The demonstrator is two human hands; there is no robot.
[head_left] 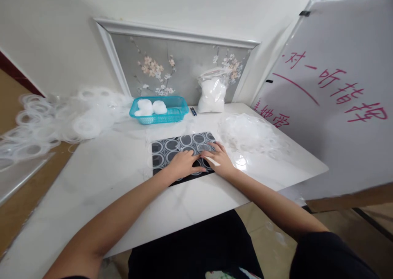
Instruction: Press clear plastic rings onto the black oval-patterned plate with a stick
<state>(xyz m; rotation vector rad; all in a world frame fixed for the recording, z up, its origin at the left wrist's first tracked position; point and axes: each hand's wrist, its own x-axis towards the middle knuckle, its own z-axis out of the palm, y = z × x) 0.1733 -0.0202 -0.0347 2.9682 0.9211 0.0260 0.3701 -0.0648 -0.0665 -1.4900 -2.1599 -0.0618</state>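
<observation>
A black sheet with rows of pale, clear-looking rings lies on the white table in front of me. My left hand rests over its lower middle, thumb apart from the fingers and nothing visible in its grasp. At the sheet's right side, my right hand holds a thin white flat strip that slants across by the thumb. The fingertips of both hands nearly meet over the rings. What lies directly beneath the fingers is hidden.
Behind the sheet stands a blue basket with white round pieces inside. A small dark tool and a clear bag of white material are beside it. Translucent rings pile up at right and left. A whiteboard borders the right.
</observation>
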